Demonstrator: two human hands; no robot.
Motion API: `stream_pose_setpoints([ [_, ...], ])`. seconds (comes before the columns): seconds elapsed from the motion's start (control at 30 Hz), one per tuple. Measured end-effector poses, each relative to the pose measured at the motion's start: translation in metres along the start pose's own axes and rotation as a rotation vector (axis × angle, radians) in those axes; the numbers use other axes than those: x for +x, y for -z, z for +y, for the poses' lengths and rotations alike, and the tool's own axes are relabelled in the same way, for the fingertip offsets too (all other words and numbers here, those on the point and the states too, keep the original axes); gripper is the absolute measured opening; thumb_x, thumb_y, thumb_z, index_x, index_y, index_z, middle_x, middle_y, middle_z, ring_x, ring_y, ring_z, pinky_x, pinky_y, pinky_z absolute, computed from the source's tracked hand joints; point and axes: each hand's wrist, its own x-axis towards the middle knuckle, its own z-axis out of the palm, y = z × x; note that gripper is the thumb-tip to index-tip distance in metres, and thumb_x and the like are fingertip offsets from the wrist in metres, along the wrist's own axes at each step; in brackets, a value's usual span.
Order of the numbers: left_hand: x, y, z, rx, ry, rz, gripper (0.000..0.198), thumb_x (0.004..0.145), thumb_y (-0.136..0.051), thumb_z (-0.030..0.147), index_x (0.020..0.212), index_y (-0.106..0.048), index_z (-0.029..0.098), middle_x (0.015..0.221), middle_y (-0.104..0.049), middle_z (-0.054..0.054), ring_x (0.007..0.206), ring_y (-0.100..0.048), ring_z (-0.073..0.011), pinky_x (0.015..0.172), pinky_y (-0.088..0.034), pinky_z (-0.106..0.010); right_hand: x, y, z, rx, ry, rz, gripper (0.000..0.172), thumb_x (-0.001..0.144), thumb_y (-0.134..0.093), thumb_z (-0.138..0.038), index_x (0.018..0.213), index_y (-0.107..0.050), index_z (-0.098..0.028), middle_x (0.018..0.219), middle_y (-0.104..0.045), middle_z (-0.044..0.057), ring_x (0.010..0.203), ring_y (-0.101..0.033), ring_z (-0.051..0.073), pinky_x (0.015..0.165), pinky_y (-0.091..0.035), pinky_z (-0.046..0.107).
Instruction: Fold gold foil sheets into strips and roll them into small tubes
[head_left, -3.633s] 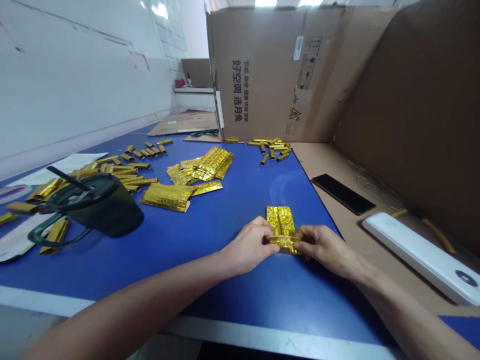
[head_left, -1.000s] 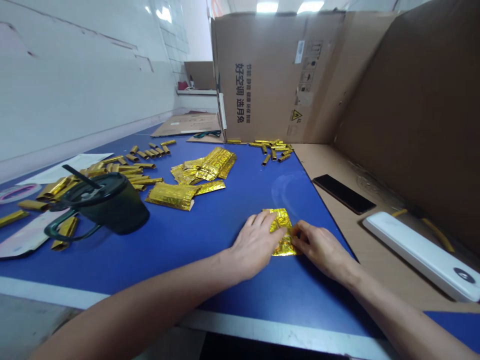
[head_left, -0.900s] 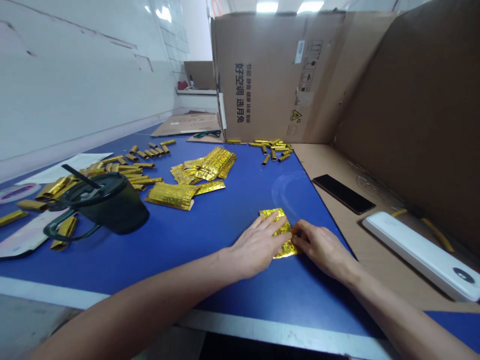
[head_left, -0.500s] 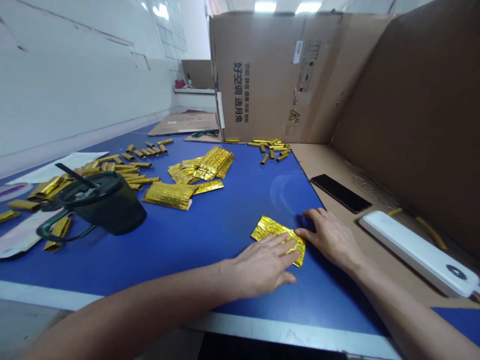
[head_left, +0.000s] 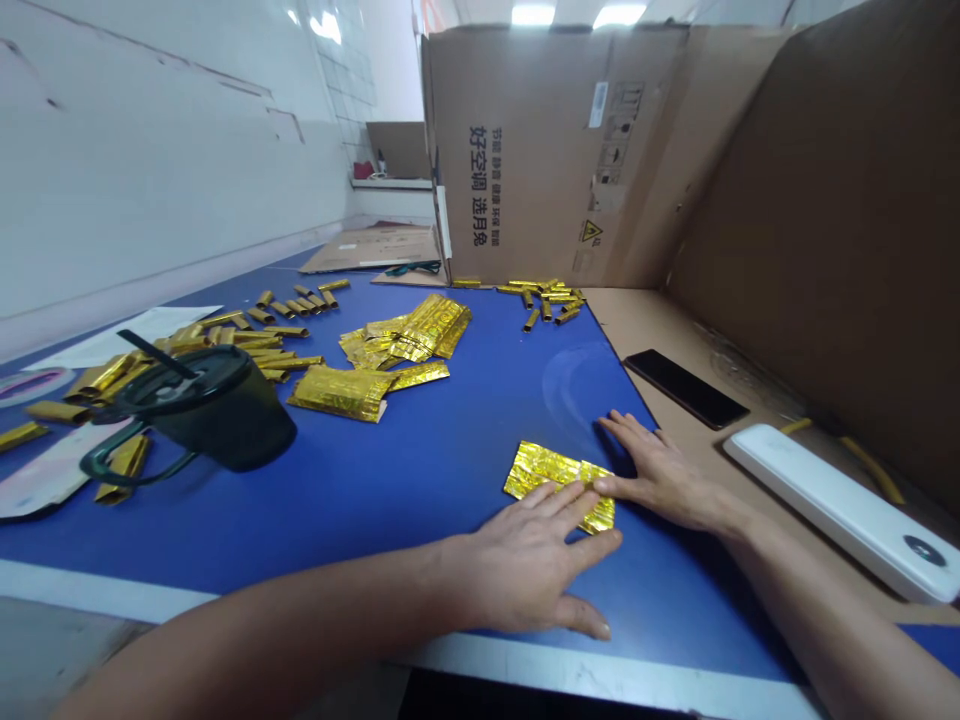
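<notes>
foil [head_left: 541,467], gold and crinkled, lies flat and aslant on the blue table [head_left: 420,465], with an edge or crease crossing it near its right end. the person's left hand [head_left: 529,560] is spread wide, palm down, its fingertips resting on the foil's near side and its thumb stretched out over the table. the right hand [head_left: 667,478] is wide too, its thumb at the foil's right part and its fingers fanned beyond it. that thumb is close to the left fingertips; whether they touch cannot be told. well to the left are a dark mug [head_left: 244,420], gold packets [head_left: 431,328] and gold tubes [head_left: 289,331]; to the right lie a black phone [head_left: 684,388] and a white device [head_left: 832,505].
</notes>
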Motion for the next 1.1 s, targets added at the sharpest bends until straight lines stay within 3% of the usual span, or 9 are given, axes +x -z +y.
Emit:
stream_pose_setpoints([
  [0.13, -0.001, 0.001, -0.001, -0.014, -0.001, -0.02, 0.068, 0.071, -0.046, 0.056, 0.127, -0.032, 0.02, 0.137, -0.021, -0.013, 0.126, -0.014, -0.0286, 0.099, -0.018, -0.044, 0.0, 0.005, 0.001, -0.018, 0.018, -0.101, 0.081, 0.068, -0.045, -0.06, 0.133, -0.023, -0.018, 0.139, -0.018, 0.013, 0.127, -0.01, 0.028, 0.099, -0.013, 0.05],
  [0.43, 0.0, -0.002, 0.003, 0.029, 0.015, -0.02, 0.074, 0.071, -0.042, 0.06, 0.129, -0.027, 0.017, 0.137, -0.02, -0.015, 0.126, -0.012, -0.0291, 0.099, -0.017, -0.045, 0.019, 0.0, -0.001, -0.033, -0.079, -0.065, 0.076, 0.071, -0.036, -0.063, 0.131, -0.027, -0.018, 0.139, -0.02, 0.012, 0.127, -0.011, 0.028, 0.098, -0.016, 0.051],
  [0.6, 0.004, -0.003, 0.009, 0.097, 0.06, 0.031, 0.082, 0.069, -0.04, 0.064, 0.128, -0.026, 0.009, 0.132, -0.03, -0.018, 0.124, -0.02, -0.0292, 0.1, -0.016, -0.041, 0.036, -0.001, -0.011, -0.036, -0.108, -0.038, 0.081, 0.066, -0.04, -0.067, 0.13, -0.029, -0.019, 0.138, -0.022, 0.014, 0.126, -0.015, 0.029, 0.096, -0.017, 0.052],
  [0.73, 0.007, 0.002, 0.006, 0.102, 0.064, 0.053, 0.079, 0.069, -0.039, 0.065, 0.126, -0.03, 0.01, 0.128, -0.037, -0.015, 0.12, -0.027, -0.028, 0.1, -0.014, -0.04, 0.044, -0.004, -0.017, -0.005, -0.016, 0.01, 0.081, 0.066, -0.041, -0.066, 0.13, -0.026, -0.018, 0.137, -0.024, 0.013, 0.126, -0.015, 0.028, 0.096, -0.016, 0.053],
  [0.97, 0.01, 0.003, 0.0, 0.133, 0.061, 0.048, 0.073, 0.069, -0.039, 0.064, 0.124, -0.035, 0.015, 0.127, -0.039, -0.01, 0.113, -0.034, -0.0274, 0.096, -0.021, -0.039, 0.042, -0.007, -0.014, 0.061, 0.061, 0.092, 0.078, 0.069, -0.041, -0.062, 0.131, -0.025, -0.018, 0.135, -0.029, 0.013, 0.126, -0.017, 0.027, 0.097, -0.018, 0.05],
  [1.1, 0.011, -0.001, 0.003, 0.177, 0.132, 0.09, 0.072, 0.07, -0.039, 0.063, 0.122, -0.036, 0.014, 0.123, -0.042, -0.01, 0.111, -0.035, -0.0262, 0.093, -0.025, -0.038, 0.039, 0.001, -0.012, 0.138, 0.092, 0.128, 0.06, 0.074, -0.046, -0.051, 0.122, -0.041, -0.015, 0.131, -0.035, 0.013, 0.122, -0.028, 0.024, 0.097, -0.025, 0.04],
])
